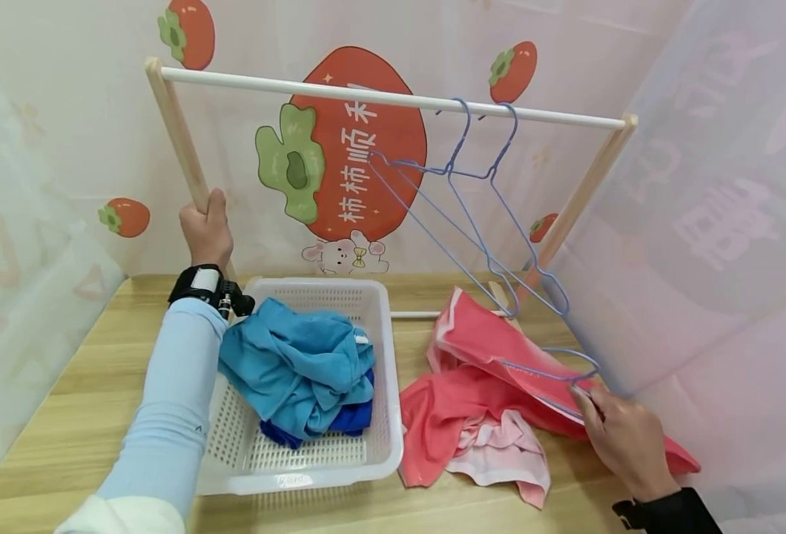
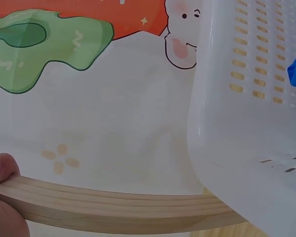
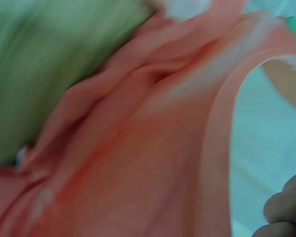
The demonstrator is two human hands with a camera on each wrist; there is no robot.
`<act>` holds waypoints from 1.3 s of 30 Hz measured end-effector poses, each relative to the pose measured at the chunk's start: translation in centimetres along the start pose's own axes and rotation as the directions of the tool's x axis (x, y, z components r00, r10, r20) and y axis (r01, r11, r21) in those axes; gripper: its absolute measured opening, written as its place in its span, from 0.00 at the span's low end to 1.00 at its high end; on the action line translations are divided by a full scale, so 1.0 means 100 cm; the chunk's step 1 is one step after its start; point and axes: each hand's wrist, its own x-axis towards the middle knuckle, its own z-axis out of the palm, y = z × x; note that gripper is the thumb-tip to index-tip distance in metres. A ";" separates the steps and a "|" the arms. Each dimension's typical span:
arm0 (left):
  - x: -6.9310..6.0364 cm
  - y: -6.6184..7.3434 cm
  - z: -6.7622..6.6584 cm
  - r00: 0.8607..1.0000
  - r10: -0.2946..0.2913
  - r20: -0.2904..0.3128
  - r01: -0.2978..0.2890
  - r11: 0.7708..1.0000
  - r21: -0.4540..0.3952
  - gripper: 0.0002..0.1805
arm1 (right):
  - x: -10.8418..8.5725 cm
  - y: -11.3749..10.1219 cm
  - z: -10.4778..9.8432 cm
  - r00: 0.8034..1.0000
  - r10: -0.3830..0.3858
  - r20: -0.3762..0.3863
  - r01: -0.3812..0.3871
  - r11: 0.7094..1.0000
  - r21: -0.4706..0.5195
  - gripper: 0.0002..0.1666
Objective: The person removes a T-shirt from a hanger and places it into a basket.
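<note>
At lower right of the frame, a person's right hand [image 1: 623, 437] pinches a blue hanger [image 1: 593, 362] near its hook, the wire lying against a red garment [image 1: 473, 389] that sprawls rumpled on the bench [image 1: 86, 415]. At left, the left hand [image 1: 207, 233] grips the wooden post [image 1: 179, 141] of a rack [image 1: 393, 97]. The cloth looks light, soft and limp — likely to fold and slip rather than keep its shape — so its curved, banded edge [image 3: 218, 133] should offer the surest hold. The thin hanger appears light and stiffer, best taken below the hook.
</note>
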 end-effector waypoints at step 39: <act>-0.074 0.053 0.007 0.607 0.754 0.251 -0.792 0.550 0.264 0.29 | 0.147 -0.117 -0.057 0.991 0.109 0.081 -0.126 0.963 0.239 0.33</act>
